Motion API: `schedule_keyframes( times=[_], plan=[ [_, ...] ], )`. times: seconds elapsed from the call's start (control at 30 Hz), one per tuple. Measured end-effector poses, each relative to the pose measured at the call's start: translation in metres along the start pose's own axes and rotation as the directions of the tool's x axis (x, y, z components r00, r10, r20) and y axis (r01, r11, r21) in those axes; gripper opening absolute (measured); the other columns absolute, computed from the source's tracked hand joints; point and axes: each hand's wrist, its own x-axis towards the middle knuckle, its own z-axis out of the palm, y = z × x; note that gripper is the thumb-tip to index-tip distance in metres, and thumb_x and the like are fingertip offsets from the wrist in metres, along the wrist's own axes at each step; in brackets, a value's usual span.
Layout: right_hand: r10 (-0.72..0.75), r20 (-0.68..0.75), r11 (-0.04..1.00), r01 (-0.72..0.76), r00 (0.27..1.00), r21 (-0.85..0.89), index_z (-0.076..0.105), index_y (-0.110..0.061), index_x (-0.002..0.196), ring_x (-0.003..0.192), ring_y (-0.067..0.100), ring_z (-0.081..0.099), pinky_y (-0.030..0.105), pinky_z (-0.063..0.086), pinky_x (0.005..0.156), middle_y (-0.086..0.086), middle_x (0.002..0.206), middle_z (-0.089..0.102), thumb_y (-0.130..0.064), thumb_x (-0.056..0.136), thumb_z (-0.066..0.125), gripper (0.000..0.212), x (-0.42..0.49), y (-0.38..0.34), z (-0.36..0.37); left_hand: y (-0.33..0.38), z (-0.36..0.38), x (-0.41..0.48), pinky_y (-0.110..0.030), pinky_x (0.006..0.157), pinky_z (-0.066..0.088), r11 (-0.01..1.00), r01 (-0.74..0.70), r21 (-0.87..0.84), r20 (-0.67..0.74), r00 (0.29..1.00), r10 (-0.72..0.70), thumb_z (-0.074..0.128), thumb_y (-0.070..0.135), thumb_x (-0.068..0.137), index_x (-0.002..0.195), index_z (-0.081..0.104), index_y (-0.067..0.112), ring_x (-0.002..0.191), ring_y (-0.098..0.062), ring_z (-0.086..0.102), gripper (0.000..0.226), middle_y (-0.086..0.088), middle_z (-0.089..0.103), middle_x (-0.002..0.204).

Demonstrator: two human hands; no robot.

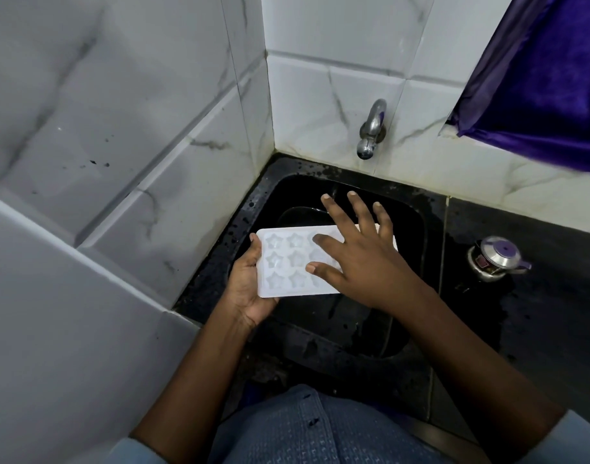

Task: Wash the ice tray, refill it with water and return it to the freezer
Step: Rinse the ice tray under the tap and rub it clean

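A white ice tray (287, 262) with star-shaped cups is held level over the black sink (417, 236). My left hand (248, 286) grips the tray's left end from underneath, thumb on the rim. My right hand (360, 256) lies flat over the tray's right half with fingers spread and straight, covering several cups. A chrome tap (370, 135) juts from the tiled wall behind the sink; no water stream is visible from it.
White marble-look tiles (119, 128) close in the left and back. A black wet counter (538, 313) runs to the right, with a small steel lidded pot (494, 259) on it. A purple curtain (548, 78) hangs at the upper right.
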Motion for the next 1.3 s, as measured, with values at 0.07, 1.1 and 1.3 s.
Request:
schedule_keyframes(
  times=[0.07,1.1,1.3],
  plan=[
    [0.004,0.019,1.0,-0.003,1.0,-0.014,0.067,-0.034,0.129,0.159,0.038,-0.004,0.066,0.001,0.122,0.003,0.175,0.005,-0.078,0.096,0.025,0.068,0.005,-0.004,0.002,0.0,0.001,-0.002,-0.054,0.093,0.061,1.0,0.006,0.002,0.015,1.0,-0.006,0.035,0.066,0.106,0.143,0.059,0.005,0.121,-0.039,0.07,0.075,-0.024,0.066,0.139],
    [0.058,0.183,0.996,-0.071,0.981,0.063,0.068,-0.037,0.121,0.159,0.032,-0.008,0.062,-0.004,0.123,-0.001,0.175,-0.001,-0.079,0.091,0.023,0.068,0.015,-0.006,-0.009,-0.004,-0.001,0.0,-0.059,0.109,0.049,0.999,-0.005,0.033,-0.002,1.0,0.005,0.037,0.065,0.106,0.142,0.062,0.008,0.128,-0.041,0.065,0.072,-0.022,0.066,0.14],
    [0.084,0.165,0.992,-0.098,0.983,0.08,0.068,-0.038,0.122,0.159,0.033,-0.006,0.062,-0.002,0.123,0.0,0.175,0.003,-0.081,0.089,0.021,0.071,0.014,-0.003,-0.008,-0.002,0.001,-0.001,-0.055,0.102,0.054,0.999,-0.009,0.041,0.013,1.0,0.009,0.036,0.066,0.106,0.141,0.063,0.009,0.123,-0.039,0.068,0.072,-0.021,0.067,0.139]
  ],
)
